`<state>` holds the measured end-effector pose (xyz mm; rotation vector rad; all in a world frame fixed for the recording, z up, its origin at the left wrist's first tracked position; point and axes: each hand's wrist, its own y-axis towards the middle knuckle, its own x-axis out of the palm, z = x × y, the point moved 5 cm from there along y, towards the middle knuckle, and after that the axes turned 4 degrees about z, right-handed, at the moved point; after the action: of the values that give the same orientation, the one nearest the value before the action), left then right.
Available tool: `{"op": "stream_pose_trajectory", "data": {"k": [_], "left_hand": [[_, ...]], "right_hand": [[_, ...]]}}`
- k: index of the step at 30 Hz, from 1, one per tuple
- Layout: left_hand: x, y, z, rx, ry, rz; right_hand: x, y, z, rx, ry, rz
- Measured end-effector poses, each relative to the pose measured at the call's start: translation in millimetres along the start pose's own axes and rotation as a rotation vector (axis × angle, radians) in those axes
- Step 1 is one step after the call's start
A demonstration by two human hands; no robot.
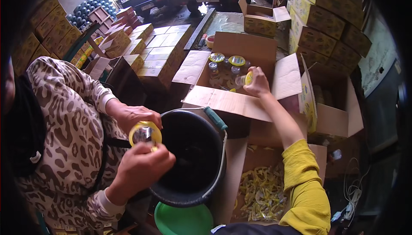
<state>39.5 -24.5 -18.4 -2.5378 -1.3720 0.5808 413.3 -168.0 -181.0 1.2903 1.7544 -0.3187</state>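
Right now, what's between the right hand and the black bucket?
The head view shows a cardboard flap, then a teal handle grip, between the right hand and the black bucket.

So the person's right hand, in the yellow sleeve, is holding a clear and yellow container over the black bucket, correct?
Not over the black bucket: the head view shows the right hand, in the yellow sleeve, holding the clear and yellow container at the open cardboard box.
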Motion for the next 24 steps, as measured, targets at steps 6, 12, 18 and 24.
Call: {"op": "stream_pose_trajectory", "data": {"k": [6,12,18,24], "left_hand": [[-18.6,-14.4,-41.0,-0.328,-1.034,0.230],[-211.6,52.7,155.1,-1.108,-1.584,0.568],[-270.4,56.0,171.0,-1.150,-1.992,0.503],[-365.5,66.3,148.4,-0.899,-2.475,0.843]], "right_hand": [[-182.3,-54.7,-99.9,-0.482,0.283,0.428],[-301.7,-223.6,-132.5,-0.608,0.362,0.411],[-294.6,-411.3,-125.9,-0.412,0.578,0.015],[-287.2,-538.5,-141.2,-0.320,0.639,0.032]]}}
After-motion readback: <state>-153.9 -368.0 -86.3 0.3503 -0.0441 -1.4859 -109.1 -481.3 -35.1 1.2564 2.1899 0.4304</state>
